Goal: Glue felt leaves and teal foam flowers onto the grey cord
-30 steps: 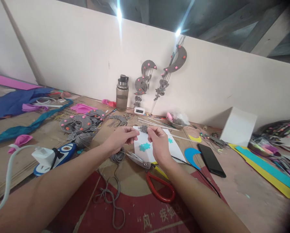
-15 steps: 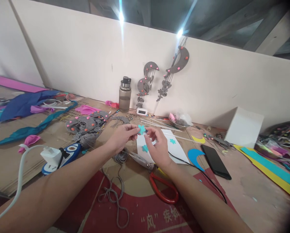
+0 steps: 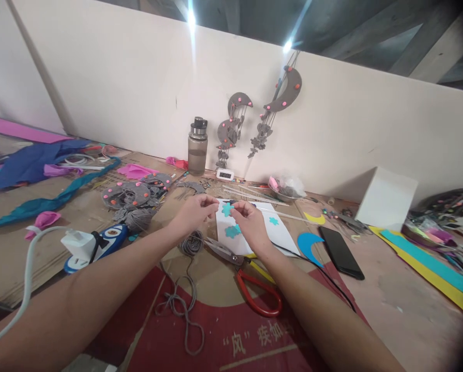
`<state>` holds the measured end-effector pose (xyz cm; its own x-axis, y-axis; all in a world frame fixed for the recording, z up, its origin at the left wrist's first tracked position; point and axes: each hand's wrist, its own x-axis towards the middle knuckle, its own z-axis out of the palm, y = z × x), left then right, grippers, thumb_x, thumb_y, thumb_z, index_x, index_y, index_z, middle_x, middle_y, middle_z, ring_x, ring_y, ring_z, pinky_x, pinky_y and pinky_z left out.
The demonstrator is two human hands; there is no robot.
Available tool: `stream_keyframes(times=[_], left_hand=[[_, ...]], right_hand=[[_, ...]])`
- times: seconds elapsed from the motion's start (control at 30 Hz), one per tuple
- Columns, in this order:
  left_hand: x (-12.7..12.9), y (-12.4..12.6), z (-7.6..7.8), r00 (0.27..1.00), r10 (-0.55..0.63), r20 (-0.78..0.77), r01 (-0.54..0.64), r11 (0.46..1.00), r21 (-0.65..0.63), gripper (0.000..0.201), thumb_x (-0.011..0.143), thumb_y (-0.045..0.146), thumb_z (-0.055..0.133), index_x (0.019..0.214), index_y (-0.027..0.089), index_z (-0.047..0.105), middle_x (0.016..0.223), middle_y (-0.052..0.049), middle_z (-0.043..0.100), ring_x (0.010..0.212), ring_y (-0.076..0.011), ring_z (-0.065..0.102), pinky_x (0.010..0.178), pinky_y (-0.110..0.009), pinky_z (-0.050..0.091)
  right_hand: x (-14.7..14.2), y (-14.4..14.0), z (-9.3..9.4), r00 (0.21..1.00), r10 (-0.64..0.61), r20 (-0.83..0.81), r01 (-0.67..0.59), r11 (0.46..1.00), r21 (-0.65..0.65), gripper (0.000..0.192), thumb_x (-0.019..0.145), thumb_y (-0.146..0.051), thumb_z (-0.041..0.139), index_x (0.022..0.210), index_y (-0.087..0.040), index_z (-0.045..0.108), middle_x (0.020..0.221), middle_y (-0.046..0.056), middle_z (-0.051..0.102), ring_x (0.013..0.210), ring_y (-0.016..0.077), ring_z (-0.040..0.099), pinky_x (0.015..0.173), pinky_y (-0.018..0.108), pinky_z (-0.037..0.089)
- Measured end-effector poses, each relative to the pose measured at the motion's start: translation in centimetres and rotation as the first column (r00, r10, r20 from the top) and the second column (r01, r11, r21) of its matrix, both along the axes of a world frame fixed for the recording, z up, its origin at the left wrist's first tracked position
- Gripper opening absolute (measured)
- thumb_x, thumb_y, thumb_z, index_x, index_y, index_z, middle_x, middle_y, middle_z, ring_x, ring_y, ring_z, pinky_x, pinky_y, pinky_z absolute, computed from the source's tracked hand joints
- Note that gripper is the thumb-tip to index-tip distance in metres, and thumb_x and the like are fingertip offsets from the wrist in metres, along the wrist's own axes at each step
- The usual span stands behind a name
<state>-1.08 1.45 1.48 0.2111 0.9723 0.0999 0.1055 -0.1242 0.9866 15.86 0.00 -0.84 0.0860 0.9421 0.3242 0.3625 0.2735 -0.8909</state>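
Observation:
A small turquoise flower cutout point(image 3: 227, 209) is pinched at its right edge by my right hand point(image 3: 250, 222). Just to its left is my left hand point(image 3: 196, 213), thumb and fingertips pressed together; anything between them is too small to make out. Below lies white paper point(image 3: 288, 240) bearing more turquoise cutouts point(image 3: 232, 231) partly behind my right hand, and a single flower point(image 3: 273, 221) on the right. Red-handled scissors point(image 3: 260, 299) lie with blades apart under my right wrist. A ball of grey yarn point(image 3: 191, 243) sits beneath my left wrist, its loose strand trailing toward me.
A phone point(image 3: 340, 253) and a blue crescent point(image 3: 309, 247) lie to the right. At the left are a power strip point(image 3: 113, 238) and grey felt crescents point(image 3: 133, 195). A bottle point(image 3: 197, 147) stands by the wall, near a small clock point(image 3: 225, 174) and hanging crescent ornaments point(image 3: 289, 90).
My left fingers have come off the flower and moved slightly left, while the right hand keeps hold of it. The whole view has shifted a little.

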Motion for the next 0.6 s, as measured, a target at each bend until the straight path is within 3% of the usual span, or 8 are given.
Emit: stream_keyframes(times=[0.1,0.2,0.3,0.47,0.6], left_hand=[[0.0,0.0,0.2,0.999,0.027,-0.041,-0.025,0.999,0.033,0.017,0.072,0.029,0.06,0.075,0.013,0.061,0.058,0.002,0.056,0.05,-0.0083,0.045,0.05,-0.022,0.034],[0.1,-0.3,0.2,1.0,-0.029,-0.008,0.029,0.999,0.026,0.016,0.073,0.03,0.059,0.071,0.013,0.059,0.058,0.001,0.056,0.05,-0.0083,0.046,0.05,-0.022,0.035],[0.3,-0.6,-0.1,0.995,-0.093,0.046,0.093,0.996,0.002,0.017,0.073,0.03,0.059,0.07,0.014,0.057,0.059,0.002,0.055,0.051,-0.0082,0.047,0.05,-0.022,0.035],[0.6,-0.8,-0.5,0.991,-0.126,0.045,0.124,0.991,0.053,0.023,0.074,0.036,0.061,0.071,0.014,0.058,0.061,0.002,0.054,0.052,-0.0079,0.046,0.05,-0.021,0.035],[0.8,-0.9,-0.5,0.992,-0.122,0.043,0.118,0.989,0.089,0.026,0.074,0.04,0.062,0.071,0.014,0.059,0.058,0.003,0.053,0.051,-0.0079,0.045,0.049,-0.021,0.034]], right_hand=[[0.5,0.6,-0.7,0.985,-0.027,0.169,0.038,0.998,-0.058,0.022,0.074,-0.029,0.059,0.094,-0.019,0.059,0.077,0.0,0.066,0.067,0.0139,0.058,0.067,0.028,0.045],[0.8,0.6,-0.3,0.955,-0.057,0.293,0.06,0.998,-0.001,0.022,0.075,-0.026,0.058,0.096,-0.02,0.061,0.083,0.001,0.068,0.065,0.0127,0.056,0.069,0.029,0.045],[0.5,0.1,0.8,0.973,-0.059,0.222,0.036,0.994,0.107,0.021,0.079,-0.029,0.054,0.096,-0.019,0.062,0.089,0.002,0.067,0.068,0.0122,0.056,0.069,0.027,0.045],[-0.3,-1.0,1.8,0.972,0.118,0.201,-0.149,0.978,0.147,0.02,0.081,-0.033,0.055,0.092,-0.02,0.065,0.085,0.001,0.067,0.07,0.0119,0.055,0.067,0.025,0.044],[-0.5,-1.2,1.6,0.985,0.072,0.159,-0.099,0.981,0.169,0.017,0.079,-0.034,0.058,0.085,-0.02,0.063,0.077,0.0,0.064,0.066,0.012,0.053,0.063,0.024,0.042]])
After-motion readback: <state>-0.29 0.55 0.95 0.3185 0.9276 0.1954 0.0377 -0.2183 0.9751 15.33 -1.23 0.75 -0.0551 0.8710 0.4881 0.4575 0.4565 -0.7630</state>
